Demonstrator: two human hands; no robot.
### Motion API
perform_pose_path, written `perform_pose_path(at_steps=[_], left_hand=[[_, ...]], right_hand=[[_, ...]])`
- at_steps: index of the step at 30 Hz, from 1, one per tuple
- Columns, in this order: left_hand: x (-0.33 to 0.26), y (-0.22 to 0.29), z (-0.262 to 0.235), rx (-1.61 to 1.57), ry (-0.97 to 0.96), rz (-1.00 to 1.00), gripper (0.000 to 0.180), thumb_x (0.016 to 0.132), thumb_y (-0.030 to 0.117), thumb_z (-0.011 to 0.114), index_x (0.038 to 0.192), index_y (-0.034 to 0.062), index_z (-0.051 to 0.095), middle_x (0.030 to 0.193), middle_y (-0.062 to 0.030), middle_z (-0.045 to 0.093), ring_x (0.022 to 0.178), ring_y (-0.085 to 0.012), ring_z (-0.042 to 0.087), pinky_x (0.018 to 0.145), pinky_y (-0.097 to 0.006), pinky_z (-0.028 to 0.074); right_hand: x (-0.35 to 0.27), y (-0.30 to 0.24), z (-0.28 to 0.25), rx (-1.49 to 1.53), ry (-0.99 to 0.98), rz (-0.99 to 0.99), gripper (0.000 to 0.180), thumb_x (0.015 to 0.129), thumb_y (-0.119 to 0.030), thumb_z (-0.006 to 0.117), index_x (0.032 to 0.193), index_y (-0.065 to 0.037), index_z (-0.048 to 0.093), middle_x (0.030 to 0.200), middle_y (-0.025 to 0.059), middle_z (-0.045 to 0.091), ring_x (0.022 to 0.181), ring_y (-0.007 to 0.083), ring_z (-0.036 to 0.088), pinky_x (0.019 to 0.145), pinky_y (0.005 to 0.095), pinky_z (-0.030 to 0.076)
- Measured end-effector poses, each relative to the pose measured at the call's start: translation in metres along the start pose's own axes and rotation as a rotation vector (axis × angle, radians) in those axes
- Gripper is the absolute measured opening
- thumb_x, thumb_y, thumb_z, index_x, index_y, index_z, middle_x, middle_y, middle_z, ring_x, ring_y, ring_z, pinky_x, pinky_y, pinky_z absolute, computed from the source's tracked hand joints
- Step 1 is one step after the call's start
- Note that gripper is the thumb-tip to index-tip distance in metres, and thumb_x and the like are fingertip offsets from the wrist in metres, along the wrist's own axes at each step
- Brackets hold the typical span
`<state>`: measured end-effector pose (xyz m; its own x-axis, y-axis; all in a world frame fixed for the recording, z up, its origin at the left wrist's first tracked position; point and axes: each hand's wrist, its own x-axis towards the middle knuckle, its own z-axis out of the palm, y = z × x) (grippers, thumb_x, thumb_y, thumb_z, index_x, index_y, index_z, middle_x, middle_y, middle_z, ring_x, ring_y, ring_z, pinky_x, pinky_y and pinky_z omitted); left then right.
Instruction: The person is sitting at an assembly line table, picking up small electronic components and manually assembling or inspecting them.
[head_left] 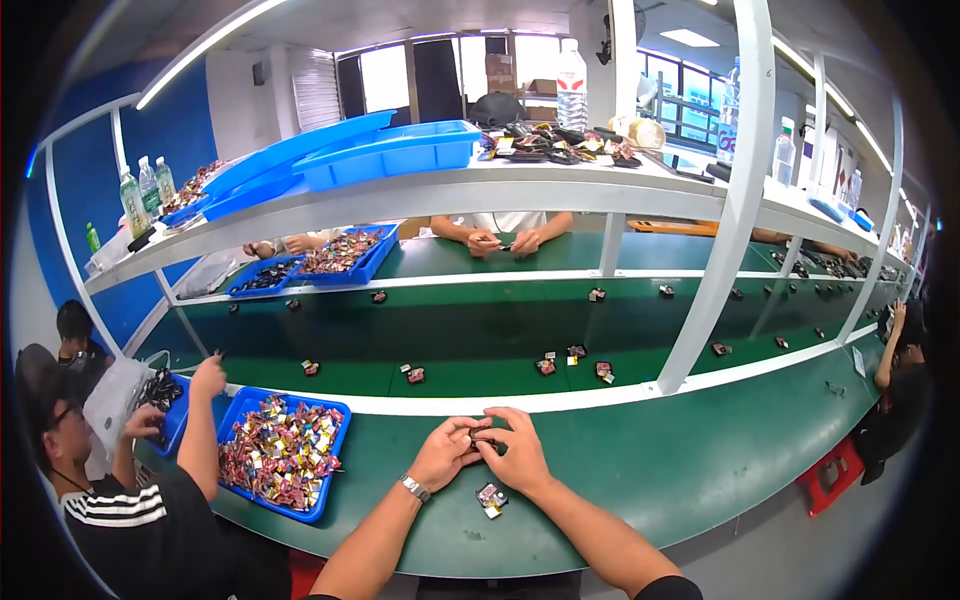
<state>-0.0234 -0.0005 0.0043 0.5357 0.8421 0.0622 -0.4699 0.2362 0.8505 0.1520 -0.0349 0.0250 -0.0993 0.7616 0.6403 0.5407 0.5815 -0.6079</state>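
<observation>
My left hand (pixel 446 456) and my right hand (pixel 514 452) meet over the green worktable (pixel 600 450). Between their fingertips they grip a small dark piece (pixel 480 437); the fingers cover most of it, so its kind does not show. A watch with a metal band (pixel 414 488) is on my left wrist. On the table just below the hands lies a small dark part with pinkish-red and white-labelled bits (pixel 490 498), untouched. To the left of my left forearm stands a blue tray (pixel 338 470) heaped with many similar small parts (pixel 280 450).
A green conveyor belt (pixel 480 345) beyond a white rail carries scattered small parts. At left, a co-worker (pixel 130 510) reaches over a blue bin of black pieces (pixel 160 392). White posts (pixel 715 260) hold a shelf with blue trays (pixel 390 155) and bottles. Another person's hands (pixel 505 241) work across the belt.
</observation>
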Motion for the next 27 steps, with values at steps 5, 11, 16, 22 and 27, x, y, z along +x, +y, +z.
perform_pose_path(at_steps=[5,11,16,22,27], left_hand=[[0.002,-0.006,-0.001,-0.009,-0.008,0.018,0.024,0.097,0.008,0.054,0.120,0.0043,0.048,0.137,-0.0145,0.051,0.119,-0.0243,0.056,0.100,-0.044,0.050],[0.002,-0.005,0.000,0.027,0.045,0.027,0.025,0.099,0.009,0.051,0.123,0.0036,0.046,0.135,-0.0144,0.051,0.117,-0.0235,0.057,0.099,-0.043,0.049],[-0.001,-0.001,0.006,0.016,0.063,0.004,0.025,0.099,0.007,0.048,0.124,0.0033,0.046,0.122,-0.0112,0.059,0.112,-0.0193,0.060,0.097,-0.039,0.051],[-0.002,0.000,0.005,0.008,0.070,0.002,0.026,0.098,0.008,0.052,0.123,0.0048,0.046,0.119,-0.0100,0.060,0.108,-0.0185,0.060,0.098,-0.041,0.050],[-0.001,0.000,0.008,-0.005,0.052,0.015,0.026,0.097,0.008,0.052,0.122,0.0048,0.045,0.119,-0.0107,0.059,0.109,-0.0197,0.059,0.098,-0.043,0.050]], right_hand=[[-0.001,0.006,0.008,0.095,0.013,0.031,0.019,0.076,-0.008,0.070,0.095,-0.008,0.073,0.124,0.0098,0.058,0.117,0.0314,0.052,0.099,0.0406,0.044],[0.001,0.004,0.008,-0.001,-0.006,0.030,0.017,0.080,-0.007,0.069,0.097,-0.007,0.071,0.128,0.0107,0.057,0.118,0.0310,0.052,0.097,0.0397,0.046],[0.006,-0.009,0.002,-0.067,0.071,0.011,0.012,0.079,-0.009,0.069,0.090,-0.006,0.068,0.110,0.0082,0.060,0.103,0.0277,0.057,0.084,0.0365,0.051],[0.004,-0.008,0.007,-0.195,0.103,-0.167,0.012,0.078,-0.008,0.071,0.089,-0.007,0.067,0.093,0.0039,0.062,0.088,0.0224,0.061,0.071,0.0339,0.054],[0.002,-0.002,0.006,-0.259,0.080,-0.210,0.019,0.073,-0.002,0.067,0.091,-0.007,0.067,0.095,0.0049,0.062,0.091,0.0238,0.061,0.073,0.0342,0.054]])
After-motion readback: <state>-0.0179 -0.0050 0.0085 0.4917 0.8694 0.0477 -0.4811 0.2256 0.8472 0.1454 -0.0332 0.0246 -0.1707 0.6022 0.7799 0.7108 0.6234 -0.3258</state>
